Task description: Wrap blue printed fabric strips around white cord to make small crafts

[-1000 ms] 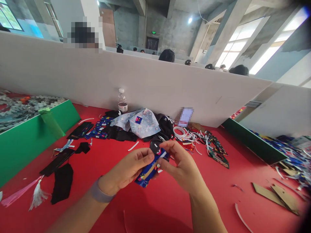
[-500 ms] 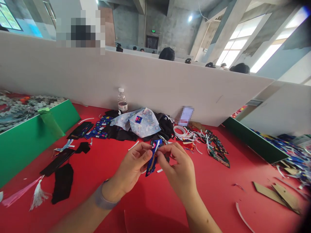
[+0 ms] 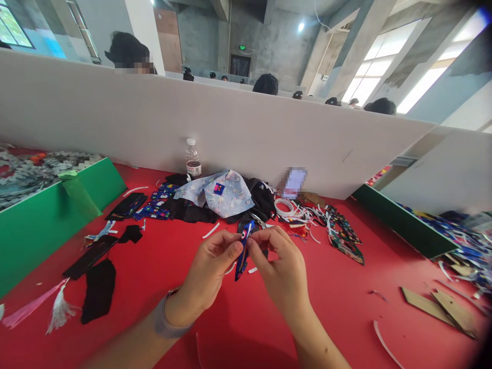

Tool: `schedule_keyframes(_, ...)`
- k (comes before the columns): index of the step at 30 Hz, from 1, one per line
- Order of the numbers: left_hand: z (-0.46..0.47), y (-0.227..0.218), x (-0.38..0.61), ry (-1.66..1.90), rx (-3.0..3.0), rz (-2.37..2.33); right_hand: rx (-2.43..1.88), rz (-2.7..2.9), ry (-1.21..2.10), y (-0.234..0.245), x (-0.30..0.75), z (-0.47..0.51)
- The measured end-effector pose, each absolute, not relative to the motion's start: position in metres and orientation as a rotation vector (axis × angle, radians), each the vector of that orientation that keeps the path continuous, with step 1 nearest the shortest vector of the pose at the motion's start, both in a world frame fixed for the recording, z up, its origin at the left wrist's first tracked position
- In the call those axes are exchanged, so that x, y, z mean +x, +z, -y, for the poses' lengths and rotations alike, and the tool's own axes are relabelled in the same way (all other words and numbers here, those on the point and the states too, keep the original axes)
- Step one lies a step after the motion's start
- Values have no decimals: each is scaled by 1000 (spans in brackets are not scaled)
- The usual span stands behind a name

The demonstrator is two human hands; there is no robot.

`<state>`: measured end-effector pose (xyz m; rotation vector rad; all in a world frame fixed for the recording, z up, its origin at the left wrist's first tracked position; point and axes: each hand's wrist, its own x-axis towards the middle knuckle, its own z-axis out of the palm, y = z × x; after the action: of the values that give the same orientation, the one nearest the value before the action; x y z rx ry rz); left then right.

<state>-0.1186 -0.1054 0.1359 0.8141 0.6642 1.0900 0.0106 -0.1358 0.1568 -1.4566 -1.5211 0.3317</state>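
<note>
Between my hands is a small, narrow piece of dark blue patterned fabric (image 3: 241, 262), folded over, with a brown edge and a bit of white at its upper end. My left hand (image 3: 207, 269) pinches it from the left between thumb and fingers. From the other side my right hand (image 3: 282, 264) grips its upper part, thumb and fingertips together. Just behind the fingers lies a dark object with a metal part (image 3: 258, 220), mostly hidden. A white strip (image 3: 211, 230) rests on the red table (image 3: 238, 328) nearby.
Light printed cloth (image 3: 230, 197) lies over black fabric at the back, before a bottle (image 3: 192, 160) and a phone (image 3: 294, 183). A white tape roll (image 3: 284, 207) is right of it. Green-walled bins (image 3: 46, 225) flank both sides; tassels (image 3: 62, 310) and cardboard pieces (image 3: 426, 306) lie nearer.
The blue fabric piece has turned in my fingers from its broad face to a narrower edge. Both hands stay in nearly the same place, still gripping it.
</note>
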Motion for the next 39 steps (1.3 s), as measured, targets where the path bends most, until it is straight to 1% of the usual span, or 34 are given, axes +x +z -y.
schedule_keyframes(17, 107, 138, -117, 1125, 800, -650, -1438, 1509, 339, 152, 9, 134)
schedule_keyframes(29, 105, 138, -117, 1061, 728, -624, -1464, 1566, 392, 155, 14, 131)
schedule_keyframes(39, 103, 133, -116, 1080, 758, -667, -1431, 1618, 179, 151, 12, 133)
